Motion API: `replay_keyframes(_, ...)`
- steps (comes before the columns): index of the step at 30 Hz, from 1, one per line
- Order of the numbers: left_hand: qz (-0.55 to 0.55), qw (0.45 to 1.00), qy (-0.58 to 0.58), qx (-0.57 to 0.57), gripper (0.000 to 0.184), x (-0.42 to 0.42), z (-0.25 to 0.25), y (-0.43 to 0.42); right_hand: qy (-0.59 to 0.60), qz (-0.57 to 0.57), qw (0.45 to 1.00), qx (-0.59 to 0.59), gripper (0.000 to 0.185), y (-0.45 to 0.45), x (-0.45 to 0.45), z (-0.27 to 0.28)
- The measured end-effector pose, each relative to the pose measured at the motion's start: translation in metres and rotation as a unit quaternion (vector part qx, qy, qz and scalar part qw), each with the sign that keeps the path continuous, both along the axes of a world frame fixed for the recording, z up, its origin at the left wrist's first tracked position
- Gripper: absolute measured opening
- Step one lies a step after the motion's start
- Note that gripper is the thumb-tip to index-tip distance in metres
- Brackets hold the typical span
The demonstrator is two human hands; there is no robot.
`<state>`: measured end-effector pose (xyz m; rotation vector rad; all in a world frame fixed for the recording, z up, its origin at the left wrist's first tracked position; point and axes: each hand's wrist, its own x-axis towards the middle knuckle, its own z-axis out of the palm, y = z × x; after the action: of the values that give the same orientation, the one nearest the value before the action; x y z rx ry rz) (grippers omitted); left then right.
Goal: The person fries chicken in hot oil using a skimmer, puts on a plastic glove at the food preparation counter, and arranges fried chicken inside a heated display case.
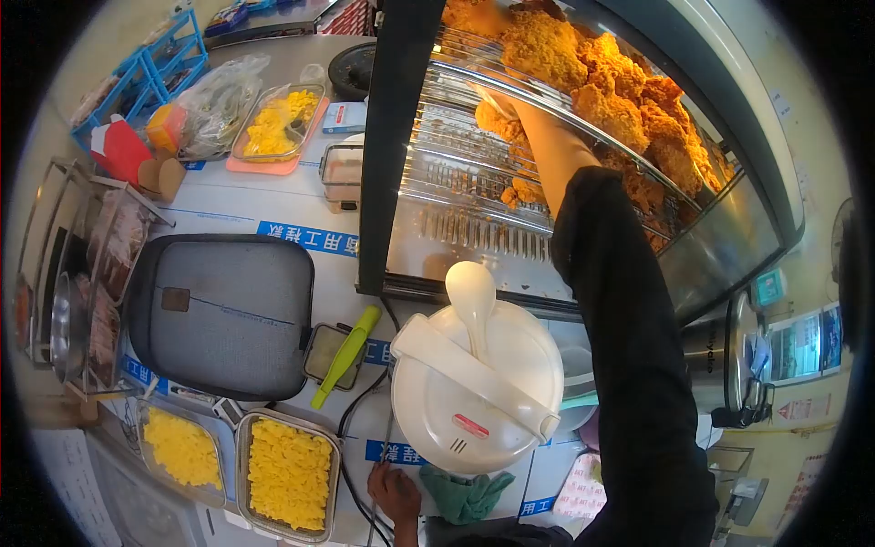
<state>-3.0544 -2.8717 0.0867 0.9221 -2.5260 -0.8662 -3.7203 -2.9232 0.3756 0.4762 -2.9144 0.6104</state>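
My right arm, in a black sleeve, reaches into a glass-fronted food warmer. My right hand (512, 103) is below the upper wire rack, beside a piece of fried chicken (499, 120); its fingers are mostly hidden by the rack bars, so their grip is unclear. More fried chicken (609, 114) is piled on the upper rack. Low in the view, my left hand (395, 492) rests at the counter's near edge with fingers spread and nothing in them. Just right of it lies a crumpled green cloth (465, 493).
A white rice cooker (519, 356) with a white rice paddle (471, 296) on its lid stands before the food warmer (375, 182). Left are a grey flat pan (228, 319), a lime-green handled tool (346, 356) and containers of yellow food (290, 469). A black cable crosses the counter.
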Motion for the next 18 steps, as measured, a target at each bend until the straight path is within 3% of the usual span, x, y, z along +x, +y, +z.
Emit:
replay_keyframes(8, 0.005, 1.000, 0.017, -0.006, 0.013, 0.003, -0.003, 0.001, -0.157, 0.108, 0.981, -0.033, 0.067, 0.014, 0.062, 0.020)
replay_keyframes(10, 0.010, 1.000, 0.022, 0.008, 0.013, 0.001, -0.001, 0.001, -0.199, 0.081, 0.976, 0.041, 0.069, 0.016, 0.111, 0.046)
replay_keyframes(11, 0.006, 1.000, 0.022, -0.005, 0.014, 0.000, 0.002, 0.000, -0.194, 0.022, 0.963, 0.188, 0.078, 0.017, 0.120, 0.051)
replay_keyframes(15, -0.004, 1.000, 0.016, -0.010, 0.014, -0.001, 0.008, -0.002, -0.130, 0.110, 0.962, 0.215, 0.083, 0.037, 0.119, 0.041)
replay_keyframes(17, -0.004, 1.000, 0.014, -0.016, 0.013, 0.000, 0.007, -0.001, -0.123, 0.001, 0.969, 0.214, 0.082, 0.022, 0.112, 0.042)
replay_keyframes(18, -0.003, 1.000, 0.013, -0.022, 0.013, -0.001, 0.006, -0.001, -0.122, 0.004, 0.969, 0.214, 0.082, 0.017, 0.105, 0.041)
